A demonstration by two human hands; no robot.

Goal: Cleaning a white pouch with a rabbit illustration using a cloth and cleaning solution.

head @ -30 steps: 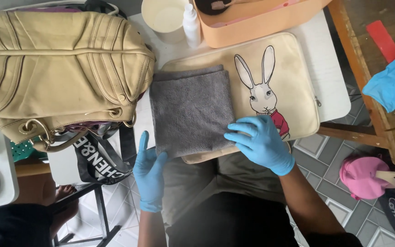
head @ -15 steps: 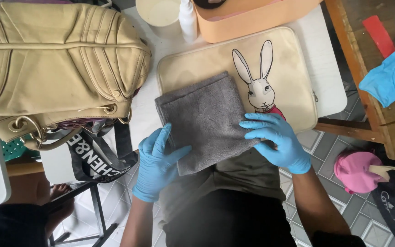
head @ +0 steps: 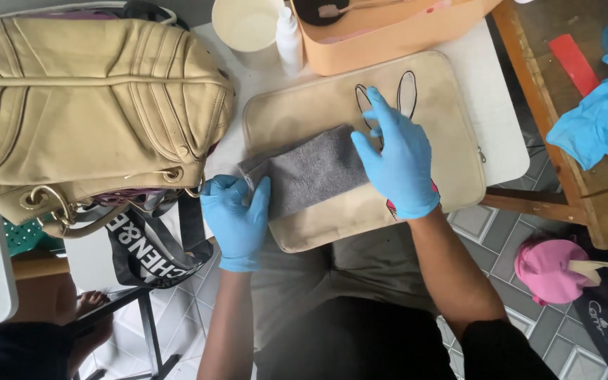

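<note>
The grey cloth (head: 311, 169) lies folded into a narrow band across the beige pouch (head: 452, 176), which rests on the white tabletop (head: 494, 105) with its near edge hanging over the person's lap. The likeliest slip is the fold springing open: only the left end is gripped, so if the right hand lifts, the loose right end could flop back. The pouch could also slide toward the lap under a hard push, since part of it has no support. The small white bottle (head: 289, 39) and the cup (head: 248, 28) stand close behind the pouch and could be knocked if it shifts away. The left hand (head: 236, 218), gloved in blue, is curled nearly closed, pinching the cloth's left end between thumb and fingers. The right hand (head: 399, 158), also gloved, is spread flat and open, its heel and thumb pressing the cloth's right end, fingers reaching onto the pouch, gripping nothing. The tan handbag (head: 86, 105) sits just left.
</note>
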